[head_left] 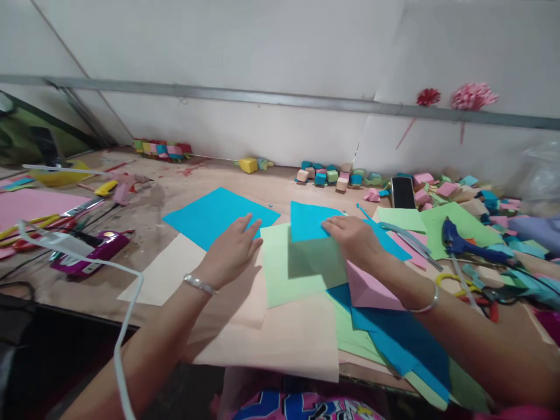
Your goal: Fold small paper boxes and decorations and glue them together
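Note:
My right hand (356, 238) pinches the edge of a small blue sheet of paper (308, 220). That sheet is raised a little and casts a shadow on the light green sheet (280, 280) below. My left hand (234, 248) is over the near corner of a larger blue sheet (214, 216), its fingers stretched out and holding nothing; whether it touches the paper I cannot tell. Peach sheets (289, 344) lie beneath, towards the front edge. Under my right forearm are a pink sheet (371, 291) and more blue paper (402, 332).
Scissors (406, 236), a phone (402, 192) and a blue glue gun (470, 245) lie at right, near yellow-handled scissors (457, 283). Folded paper cubes (330, 177) line the wall. On the left sit a purple device (94, 254) and a white cable (131, 297).

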Motion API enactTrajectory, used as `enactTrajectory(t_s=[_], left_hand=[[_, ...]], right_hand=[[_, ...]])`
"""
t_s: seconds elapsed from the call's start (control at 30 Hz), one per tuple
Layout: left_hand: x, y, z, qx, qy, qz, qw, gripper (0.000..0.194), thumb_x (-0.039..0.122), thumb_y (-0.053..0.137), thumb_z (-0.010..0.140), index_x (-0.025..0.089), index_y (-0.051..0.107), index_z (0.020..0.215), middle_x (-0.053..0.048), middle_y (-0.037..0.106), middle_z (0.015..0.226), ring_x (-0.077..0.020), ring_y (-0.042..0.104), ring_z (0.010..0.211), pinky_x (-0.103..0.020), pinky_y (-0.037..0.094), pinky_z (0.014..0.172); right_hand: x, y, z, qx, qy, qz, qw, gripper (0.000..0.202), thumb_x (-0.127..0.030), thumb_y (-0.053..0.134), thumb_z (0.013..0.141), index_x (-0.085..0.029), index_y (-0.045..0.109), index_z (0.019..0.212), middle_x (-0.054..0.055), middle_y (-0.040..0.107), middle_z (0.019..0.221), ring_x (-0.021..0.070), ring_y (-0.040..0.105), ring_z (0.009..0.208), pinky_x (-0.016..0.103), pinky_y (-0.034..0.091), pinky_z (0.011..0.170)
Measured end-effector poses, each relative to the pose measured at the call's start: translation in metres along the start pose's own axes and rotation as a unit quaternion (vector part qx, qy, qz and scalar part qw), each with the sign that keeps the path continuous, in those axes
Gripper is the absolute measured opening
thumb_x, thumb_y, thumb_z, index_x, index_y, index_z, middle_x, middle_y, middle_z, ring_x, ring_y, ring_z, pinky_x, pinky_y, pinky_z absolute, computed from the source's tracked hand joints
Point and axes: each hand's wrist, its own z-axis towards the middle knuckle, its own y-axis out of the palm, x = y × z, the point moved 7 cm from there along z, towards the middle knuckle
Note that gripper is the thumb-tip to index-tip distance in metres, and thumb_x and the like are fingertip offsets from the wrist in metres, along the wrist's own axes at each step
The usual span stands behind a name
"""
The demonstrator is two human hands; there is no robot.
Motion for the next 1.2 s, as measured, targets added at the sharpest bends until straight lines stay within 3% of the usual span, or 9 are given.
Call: enactTrajectory(t_s=[0.1, 0.2, 0.3, 0.43, 0.57, 0.67, 0.87, 0.97, 1.2], left_hand=[[0.016, -0.013, 0.034, 0.001, 0.022, -0.134, 0.991, 0.051, 0.03, 0.028, 0.095, 0.014, 0.043, 0.14, -0.01, 0.042, 0.147, -0.0224, 0.035, 0.137, -0.038, 0.028, 0.113], [0.012, -0.007, 0.068, -0.018, -0.036, -0.215, 0.976, 0.05, 0.033, 0.035, 0.092, 0.013, 0.047, 0.137, -0.013, 0.05, 0.14, -0.0257, 0.045, 0.13, -0.038, 0.032, 0.109], [0.013, 0.013, 0.089, -0.055, -0.05, -0.257, 0.964, 0.053, 0.044, 0.049, 0.086, 0.01, 0.057, 0.126, -0.018, 0.063, 0.122, -0.0318, 0.056, 0.115, -0.04, 0.041, 0.098], [0.019, 0.039, 0.095, -0.079, -0.07, -0.354, 0.929, 0.056, 0.053, 0.059, 0.08, 0.013, 0.06, 0.119, -0.015, 0.068, 0.108, -0.0278, 0.062, 0.102, -0.033, 0.046, 0.084], [0.024, 0.061, 0.088, -0.107, -0.097, -0.495, 0.857, 0.064, 0.061, 0.049, 0.086, 0.011, 0.053, 0.125, -0.015, 0.067, 0.101, -0.0192, 0.065, 0.081, -0.026, 0.048, 0.062], [0.027, 0.07, 0.085, -0.114, -0.092, -0.59, 0.794, 0.063, 0.062, 0.053, 0.083, 0.013, 0.054, 0.123, -0.013, 0.065, 0.105, -0.0139, 0.063, 0.082, -0.022, 0.049, 0.067], [0.042, 0.083, 0.078, -0.236, -0.064, -0.76, 0.603, 0.064, 0.05, 0.077, 0.068, 0.013, 0.061, 0.118, -0.013, 0.068, 0.102, -0.0185, 0.066, 0.083, -0.03, 0.052, 0.076], [0.044, 0.088, 0.076, -0.233, -0.082, -0.78, 0.574, 0.054, 0.035, 0.083, 0.064, 0.012, 0.065, 0.11, -0.013, 0.071, 0.099, -0.0233, 0.067, 0.086, -0.036, 0.052, 0.082], [0.042, 0.095, 0.075, -0.213, -0.11, -0.786, 0.57, 0.048, 0.026, 0.081, 0.063, 0.013, 0.067, 0.107, -0.01, 0.072, 0.094, -0.0208, 0.068, 0.077, -0.038, 0.052, 0.081]], right_hand=[[-0.015, 0.011, -0.002, 0.155, -0.141, 0.084, 0.974, 0.034, -0.012, 0.04, 0.096, -0.02, 0.063, 0.121, 0.008, 0.062, 0.129, 0.0213, 0.049, 0.128, 0.04, 0.038, 0.106], [-0.012, 0.034, -0.008, 0.196, -0.194, 0.135, 0.952, 0.031, -0.015, 0.044, 0.096, -0.022, 0.064, 0.119, 0.007, 0.063, 0.127, 0.0207, 0.049, 0.128, 0.042, 0.041, 0.104], [0.0, 0.043, -0.011, 0.22, -0.176, 0.185, 0.942, 0.033, -0.013, 0.044, 0.096, -0.023, 0.062, 0.122, 0.008, 0.063, 0.128, 0.0204, 0.049, 0.129, 0.043, 0.043, 0.102], [0.012, 0.034, -0.015, 0.278, -0.145, 0.268, 0.911, 0.036, -0.011, 0.044, 0.094, -0.024, 0.061, 0.123, 0.008, 0.067, 0.121, 0.0204, 0.053, 0.125, 0.043, 0.048, 0.096], [0.014, 0.023, -0.017, 0.313, -0.121, 0.3, 0.893, 0.04, -0.012, 0.046, 0.093, -0.026, 0.058, 0.128, 0.009, 0.068, 0.119, 0.0216, 0.055, 0.122, 0.043, 0.05, 0.095], [0.011, 0.012, -0.02, 0.335, -0.122, 0.301, 0.885, 0.04, -0.013, 0.044, 0.094, -0.026, 0.057, 0.13, 0.01, 0.068, 0.119, 0.0228, 0.055, 0.123, 0.045, 0.049, 0.096], [-0.003, 0.01, -0.023, 0.289, -0.187, 0.244, 0.907, 0.037, -0.013, 0.043, 0.095, -0.021, 0.057, 0.129, 0.01, 0.067, 0.121, 0.0224, 0.052, 0.126, 0.043, 0.046, 0.1], [-0.014, 0.016, -0.02, 0.238, -0.218, 0.189, 0.927, 0.035, -0.012, 0.044, 0.095, -0.017, 0.058, 0.126, 0.01, 0.064, 0.125, 0.0227, 0.049, 0.129, 0.043, 0.044, 0.103], [-0.029, 0.023, -0.019, 0.207, -0.247, 0.181, 0.929, 0.026, -0.013, 0.045, 0.095, -0.018, 0.063, 0.114, 0.007, 0.067, 0.12, 0.0222, 0.058, 0.119, 0.044, 0.043, 0.101]])
